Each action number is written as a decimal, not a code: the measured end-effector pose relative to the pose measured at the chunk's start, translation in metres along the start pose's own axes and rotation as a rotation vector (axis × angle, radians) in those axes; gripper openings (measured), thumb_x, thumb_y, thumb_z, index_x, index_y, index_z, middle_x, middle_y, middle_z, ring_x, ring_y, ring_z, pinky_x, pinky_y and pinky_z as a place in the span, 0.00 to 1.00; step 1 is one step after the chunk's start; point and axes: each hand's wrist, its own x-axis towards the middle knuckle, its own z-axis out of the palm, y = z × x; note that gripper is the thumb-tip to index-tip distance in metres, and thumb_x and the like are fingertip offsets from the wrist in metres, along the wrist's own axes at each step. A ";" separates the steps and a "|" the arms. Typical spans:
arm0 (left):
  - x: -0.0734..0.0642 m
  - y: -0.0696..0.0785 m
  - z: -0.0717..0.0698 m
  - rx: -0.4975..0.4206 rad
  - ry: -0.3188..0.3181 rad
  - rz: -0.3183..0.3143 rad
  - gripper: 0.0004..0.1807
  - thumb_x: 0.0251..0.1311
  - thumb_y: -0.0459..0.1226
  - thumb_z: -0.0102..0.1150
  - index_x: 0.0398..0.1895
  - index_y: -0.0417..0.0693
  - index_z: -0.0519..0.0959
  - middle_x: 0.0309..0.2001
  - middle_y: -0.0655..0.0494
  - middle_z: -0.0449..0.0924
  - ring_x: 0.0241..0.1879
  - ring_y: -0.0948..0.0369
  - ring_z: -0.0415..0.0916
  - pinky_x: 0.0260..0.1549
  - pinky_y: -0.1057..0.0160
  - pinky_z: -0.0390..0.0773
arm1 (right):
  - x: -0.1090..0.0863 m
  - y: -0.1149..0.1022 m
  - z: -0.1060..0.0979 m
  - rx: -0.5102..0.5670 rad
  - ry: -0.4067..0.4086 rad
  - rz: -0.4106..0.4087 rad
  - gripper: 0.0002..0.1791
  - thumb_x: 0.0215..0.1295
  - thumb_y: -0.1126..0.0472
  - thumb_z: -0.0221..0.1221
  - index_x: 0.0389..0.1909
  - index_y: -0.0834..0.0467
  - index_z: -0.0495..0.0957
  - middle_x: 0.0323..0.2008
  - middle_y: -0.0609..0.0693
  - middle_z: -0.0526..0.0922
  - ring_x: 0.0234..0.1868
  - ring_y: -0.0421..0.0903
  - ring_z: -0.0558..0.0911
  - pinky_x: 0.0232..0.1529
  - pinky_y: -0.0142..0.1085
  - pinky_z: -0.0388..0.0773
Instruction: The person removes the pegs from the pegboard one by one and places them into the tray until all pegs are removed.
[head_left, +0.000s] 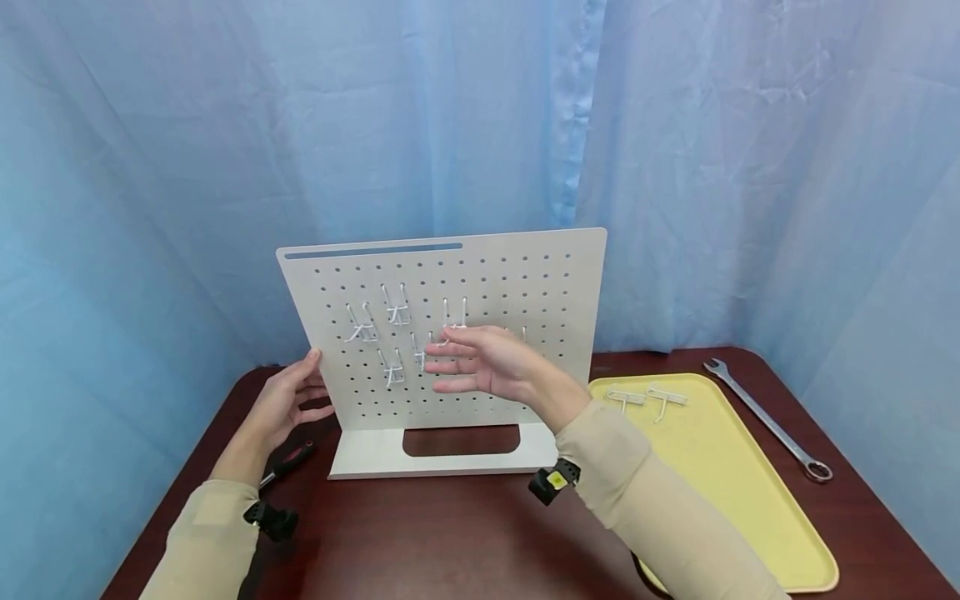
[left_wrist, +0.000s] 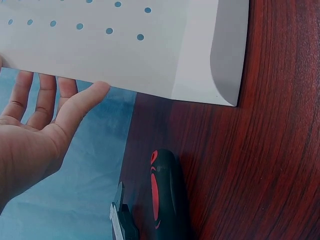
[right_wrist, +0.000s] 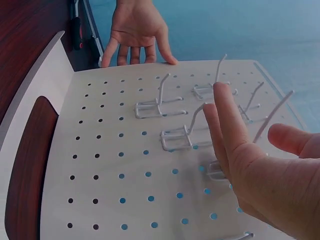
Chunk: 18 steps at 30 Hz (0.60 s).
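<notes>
A white pegboard (head_left: 480, 275) stands upright on its flanged base, with several white wire hooks (head_left: 397, 312) hung in its holes. My left hand (head_left: 285, 398) holds the board's left edge, thumb at the front and fingertips hidden behind it. In the left wrist view, the thumb tip (left_wrist: 102, 88) lies right at that edge. My right hand (head_left: 491, 362) is in front of the middle of the board, fingers extended and thumb apart, nothing gripped. Seen from the right wrist, one hook (right_wrist: 275, 114) rises between that hand's thumb and fingers. The hand partly covers the hooks behind it.
On the right, a yellow tray (head_left: 720, 467) carries two more wire hooks (head_left: 663, 400). A combination wrench (head_left: 768, 421) lies beyond its right side. Left of the board lies a black-and-red handled tool (left_wrist: 167, 195) beside another dark tool (left_wrist: 123, 220). Blue curtains surround the table.
</notes>
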 end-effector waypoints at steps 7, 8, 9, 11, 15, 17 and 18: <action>-0.001 0.000 -0.001 0.009 0.001 0.004 0.31 0.71 0.62 0.51 0.60 0.46 0.74 0.48 0.50 0.77 0.47 0.55 0.79 0.48 0.49 0.84 | 0.003 0.003 0.000 0.006 0.012 -0.003 0.27 0.82 0.57 0.48 0.72 0.69 0.59 0.71 0.66 0.67 0.66 0.64 0.74 0.56 0.53 0.80; -0.001 0.000 -0.001 0.008 0.001 0.003 0.31 0.71 0.62 0.51 0.59 0.46 0.74 0.48 0.50 0.77 0.47 0.55 0.79 0.48 0.49 0.84 | 0.003 0.003 0.000 0.005 0.013 -0.004 0.26 0.82 0.58 0.47 0.72 0.69 0.59 0.71 0.65 0.67 0.65 0.64 0.75 0.56 0.53 0.80; -0.002 0.000 -0.001 0.006 0.000 0.002 0.31 0.71 0.62 0.51 0.59 0.46 0.74 0.48 0.50 0.77 0.47 0.55 0.79 0.48 0.49 0.84 | 0.003 0.004 0.000 0.009 0.015 -0.003 0.26 0.82 0.58 0.47 0.72 0.68 0.60 0.71 0.65 0.67 0.65 0.63 0.75 0.55 0.53 0.80; -0.002 -0.001 -0.001 0.000 -0.003 -0.002 0.30 0.72 0.62 0.51 0.58 0.46 0.75 0.48 0.50 0.77 0.47 0.55 0.79 0.48 0.49 0.84 | 0.003 0.004 0.000 0.012 0.018 -0.001 0.25 0.82 0.58 0.47 0.72 0.68 0.60 0.71 0.65 0.68 0.64 0.63 0.76 0.55 0.53 0.80; 0.000 -0.001 -0.002 0.000 -0.004 0.002 0.29 0.72 0.61 0.50 0.57 0.46 0.75 0.47 0.50 0.77 0.47 0.55 0.78 0.48 0.49 0.83 | 0.004 0.004 0.000 0.009 0.023 -0.009 0.25 0.82 0.59 0.47 0.72 0.67 0.61 0.71 0.64 0.68 0.62 0.61 0.78 0.55 0.53 0.80; 0.001 0.000 -0.002 0.001 0.001 0.007 0.29 0.72 0.61 0.50 0.56 0.46 0.75 0.47 0.50 0.77 0.47 0.55 0.78 0.48 0.48 0.83 | 0.004 0.004 0.000 0.010 0.027 -0.016 0.25 0.82 0.59 0.47 0.72 0.66 0.62 0.70 0.64 0.69 0.61 0.60 0.80 0.55 0.52 0.80; 0.001 0.000 -0.002 0.001 0.004 0.007 0.29 0.72 0.61 0.50 0.56 0.46 0.75 0.47 0.50 0.77 0.47 0.55 0.78 0.48 0.49 0.83 | 0.004 0.005 0.000 0.011 0.029 -0.018 0.24 0.82 0.59 0.47 0.72 0.66 0.62 0.70 0.64 0.69 0.60 0.60 0.80 0.55 0.52 0.80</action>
